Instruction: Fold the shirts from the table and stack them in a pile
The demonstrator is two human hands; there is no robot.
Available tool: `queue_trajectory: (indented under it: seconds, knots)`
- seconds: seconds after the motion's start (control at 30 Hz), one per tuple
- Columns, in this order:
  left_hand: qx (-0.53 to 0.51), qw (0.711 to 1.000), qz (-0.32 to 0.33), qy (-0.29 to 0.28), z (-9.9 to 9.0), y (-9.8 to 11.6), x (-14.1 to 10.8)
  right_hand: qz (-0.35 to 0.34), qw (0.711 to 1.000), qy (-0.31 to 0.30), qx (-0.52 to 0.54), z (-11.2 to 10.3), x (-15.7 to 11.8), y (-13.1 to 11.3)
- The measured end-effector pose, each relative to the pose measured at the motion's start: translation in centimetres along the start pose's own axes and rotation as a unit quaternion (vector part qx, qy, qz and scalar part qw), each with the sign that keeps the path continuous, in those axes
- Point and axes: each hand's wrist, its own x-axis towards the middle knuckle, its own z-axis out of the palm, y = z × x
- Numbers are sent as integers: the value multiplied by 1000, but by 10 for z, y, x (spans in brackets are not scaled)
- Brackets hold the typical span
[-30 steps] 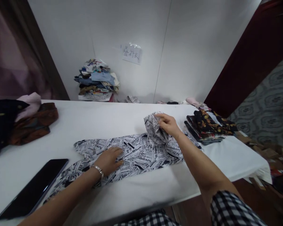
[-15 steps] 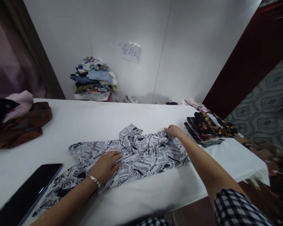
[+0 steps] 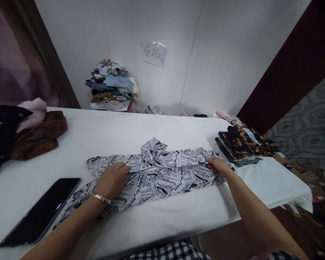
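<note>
A black-and-white newspaper-print shirt lies spread lengthwise on the white table, its collar pointing away from me and one sleeve stretching toward the lower left. My left hand, with a silver bracelet at the wrist, has its fingers curled on the fabric left of the collar. At the other end, my right hand pinches the cloth near the far right part. The fold between both hands looks pulled fairly straight. My left fingertips are partly hidden.
A large black phone lies at the left. Crumpled brown clothing sits behind it. Folded shirts are stacked at the right, and a tall clothes pile stands by the wall. The table's front edge is close to me.
My right hand has come nearer along the shirt and gripped the cloth lower down. My left hand has shifted left, fingers now curled on the fabric. The shirt's folded strip lies straighter.
</note>
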Motion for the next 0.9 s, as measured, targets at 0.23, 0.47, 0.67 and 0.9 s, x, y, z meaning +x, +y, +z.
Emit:
queue_trajectory:
  seconds: [0.23,0.47,0.67,0.9]
  knots:
    - [-20,998,24,-52,10,-7,-17,9,971,59,-230,-9,-28,16]
    - [-159,984,-56,-49,-10,-3,7,-293,922,134,-216,10,-36,-6]
    - [-152,980,-127,-26,-18,34,90,-244,957,32,-155,44,-22,18]
    - [-219,952,-205,-59,19,65,160,-224,961,69,-148,45,-16,42]
